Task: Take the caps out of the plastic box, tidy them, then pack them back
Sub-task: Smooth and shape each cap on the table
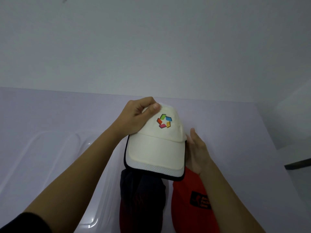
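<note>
Nearest to the camera, a dark navy cap (141, 197) and a red cap (190, 199) with a black print are lying side by side on the pale desk (235, 132). A clear plastic lid (55, 157) is lying to their left. Above them, stacked caps are being held up, a cream cap (156, 145) with a colourful logo on top. The left hand (136, 116) is pinching its crown, fingers closed. The right hand (196, 148) is open, its flat palm touching the stack's side.
</note>
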The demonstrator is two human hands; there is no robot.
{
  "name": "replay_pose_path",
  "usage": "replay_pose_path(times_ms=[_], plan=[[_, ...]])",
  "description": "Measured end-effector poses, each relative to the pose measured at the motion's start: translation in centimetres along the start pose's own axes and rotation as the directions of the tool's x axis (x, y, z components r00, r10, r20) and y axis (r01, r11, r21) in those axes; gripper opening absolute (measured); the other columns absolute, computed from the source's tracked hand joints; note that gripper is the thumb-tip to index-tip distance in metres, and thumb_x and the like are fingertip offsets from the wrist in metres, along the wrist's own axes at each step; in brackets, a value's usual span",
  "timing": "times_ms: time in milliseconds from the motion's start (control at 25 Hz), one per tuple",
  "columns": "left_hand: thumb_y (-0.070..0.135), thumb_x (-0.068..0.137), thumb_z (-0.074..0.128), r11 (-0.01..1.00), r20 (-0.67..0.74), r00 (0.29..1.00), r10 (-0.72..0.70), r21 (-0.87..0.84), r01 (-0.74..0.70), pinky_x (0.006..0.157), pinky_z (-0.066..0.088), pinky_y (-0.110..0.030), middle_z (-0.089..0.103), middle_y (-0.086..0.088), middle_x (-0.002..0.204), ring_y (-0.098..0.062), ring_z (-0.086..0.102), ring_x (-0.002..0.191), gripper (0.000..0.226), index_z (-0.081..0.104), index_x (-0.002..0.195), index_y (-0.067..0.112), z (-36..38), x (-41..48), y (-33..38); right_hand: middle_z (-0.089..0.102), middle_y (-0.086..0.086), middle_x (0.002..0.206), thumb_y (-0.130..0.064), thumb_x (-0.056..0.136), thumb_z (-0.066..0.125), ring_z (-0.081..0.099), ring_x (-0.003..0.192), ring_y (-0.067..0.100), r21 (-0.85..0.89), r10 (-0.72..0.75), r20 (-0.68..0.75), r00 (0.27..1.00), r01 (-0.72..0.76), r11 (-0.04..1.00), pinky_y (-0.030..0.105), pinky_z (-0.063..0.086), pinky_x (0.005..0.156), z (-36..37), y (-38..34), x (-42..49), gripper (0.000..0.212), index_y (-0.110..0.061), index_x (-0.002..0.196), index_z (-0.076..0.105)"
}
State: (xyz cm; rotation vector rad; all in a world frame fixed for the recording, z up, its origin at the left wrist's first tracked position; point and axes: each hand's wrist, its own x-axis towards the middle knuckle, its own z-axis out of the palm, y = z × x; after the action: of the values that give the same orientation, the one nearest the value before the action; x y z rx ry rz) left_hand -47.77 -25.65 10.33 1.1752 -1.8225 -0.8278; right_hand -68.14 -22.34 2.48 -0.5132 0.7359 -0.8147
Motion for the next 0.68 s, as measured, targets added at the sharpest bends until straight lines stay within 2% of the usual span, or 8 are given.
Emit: replay_pose_path(times_ms=[160,320,400,480,520,600,640,680], plan=[[0.03,0.093,0.05,0.991,-0.094,0.992,0.085,0.115,-0.074,0.051,0.037,-0.007,0.057,0.019,0.054,0.0,0.054,0.055,0.024,0.059,0.072,0.024,1.0,0.0,-2.1,0.066,0.013,0.119,-0.039,0.052,0.088,0.064,0.106,0.029,0.207,-0.059,0.068,0.996,0.044,0.977,0.041,0.056,0.081,1.0,2.6,-0.8,0.079,-0.01,0.121,0.061],[0.041,0.092,0.045,0.958,-0.155,0.971,0.184,0.249,-0.142,0.048,0.04,-0.012,0.061,0.005,0.059,-0.007,0.058,0.058,0.041,0.063,0.08,0.006,1.8,-0.1,-3.4,0.055,0.014,0.134,-0.029,0.06,0.084,0.054,0.121,0.034,0.196,-0.12,0.041,0.992,0.11,0.974,0.049,0.05,0.093,2.1,3.1,-0.5,0.082,-0.016,0.133,0.049],[0.041,0.093,0.045,0.984,-0.206,0.977,0.049,0.175,-0.012,0.06,0.049,-0.018,0.067,0.004,0.076,-0.009,0.062,0.07,0.033,0.064,0.09,0.014,1.8,-0.2,-3.2,0.056,0.013,0.133,-0.025,0.061,0.083,0.055,0.119,0.034,0.219,-0.162,0.004,0.987,0.157,0.963,0.047,0.052,0.09,2.4,2.6,-0.2,0.081,-0.017,0.134,0.048],[0.041,0.095,0.045,0.97,-0.299,0.933,-0.201,0.073,0.233,0.084,0.049,-0.025,0.064,0.004,0.106,-0.005,0.059,0.094,0.033,0.06,0.115,0.02,2.2,-0.6,-2.9,0.057,0.012,0.132,-0.019,0.068,0.076,0.056,0.118,0.033,0.202,-0.213,-0.056,0.976,0.219,0.955,0.047,0.052,0.09,2.7,2.1,0.2,0.072,-0.018,0.134,0.048],[0.044,0.094,0.046,0.917,-0.291,0.872,-0.394,-0.061,0.394,0.093,0.046,-0.03,0.058,0.0,0.123,-0.01,0.054,0.107,0.042,0.051,0.129,0.02,2.5,-1.0,-2.7,0.056,0.012,0.133,-0.015,0.073,0.069,0.055,0.119,0.032,0.198,-0.25,-0.087,0.964,0.262,0.945,0.048,0.051,0.092,2.8,2.0,0.4,0.065,-0.019,0.135,0.047],[0.049,0.088,0.053,0.624,0.014,0.721,-0.692,-0.49,0.608,0.094,0.048,-0.036,0.052,-0.006,0.137,-0.019,0.057,0.114,0.061,0.041,0.138,0.015,3.4,-2.3,-2.2,0.055,0.011,0.135,-0.011,0.079,0.06,0.054,0.12,0.032,0.212,-0.308,-0.118,0.944,0.327,0.921,0.049,0.049,0.095,2.8,1.5,0.8,0.059,-0.019,0.136,0.045],[0.045,0.086,0.056,0.437,0.186,0.693,-0.697,-0.656,0.616,0.091,0.053,-0.037,0.059,-0.008,0.132,-0.022,0.062,0.111,0.059,0.046,0.134,0.011,3.9,-3.1,-2.0,0.055,0.011,0.134,-0.011,0.079,0.059,0.056,0.119,0.031,0.211,-0.321,-0.12,0.939,0.34,0.916,0.048,0.05,0.093,2.9,1.1,0.9,0.059,-0.019,0.136,0.045],[0.039,0.086,0.057,0.292,0.259,0.687,-0.679,-0.763,0.577,0.089,0.055,-0.038,0.066,-0.01,0.123,-0.025,0.066,0.107,0.052,0.053,0.128,0.008,4.3,-3.8,-1.7,0.056,0.011,0.133,-0.011,0.079,0.059,0.058,0.117,0.031,0.192,-0.323,-0.12,0.939,0.341,0.92,0.046,0.053,0.089,3.0,0.8,1.0,0.059,-0.019,0.135,0.045]])
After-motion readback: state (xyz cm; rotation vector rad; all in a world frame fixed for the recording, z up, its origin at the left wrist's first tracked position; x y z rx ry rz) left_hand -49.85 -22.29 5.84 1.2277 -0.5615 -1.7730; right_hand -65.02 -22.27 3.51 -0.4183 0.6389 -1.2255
